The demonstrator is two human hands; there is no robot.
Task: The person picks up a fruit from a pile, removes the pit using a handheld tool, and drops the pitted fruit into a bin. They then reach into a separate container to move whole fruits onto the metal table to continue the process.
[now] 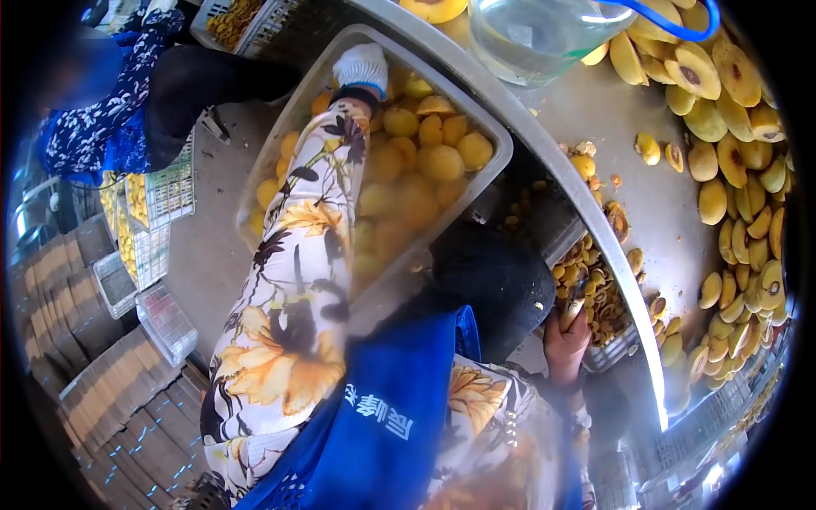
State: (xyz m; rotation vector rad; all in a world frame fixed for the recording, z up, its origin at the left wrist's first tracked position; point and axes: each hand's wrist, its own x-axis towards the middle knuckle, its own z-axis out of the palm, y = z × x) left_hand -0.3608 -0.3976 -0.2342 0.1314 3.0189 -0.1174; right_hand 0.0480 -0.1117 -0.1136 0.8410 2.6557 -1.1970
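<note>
Floral sleeve [289, 340] foremost. Yellow fruit [442, 163] in tub [505, 151]: probably light, slippery, easily bruised; cup round middle. Gloved left hand [361, 70] inside far corner; fingers' spread and hold unclear. Right hand [567, 344] curls fingers round pale handle [575, 312] by worktop's [595, 119] edge.

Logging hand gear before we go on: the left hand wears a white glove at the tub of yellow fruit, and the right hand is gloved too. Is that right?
Not quite: the head view shows the right hand bare. The left hand does wear a white glove at the tub of yellow fruit.
</note>
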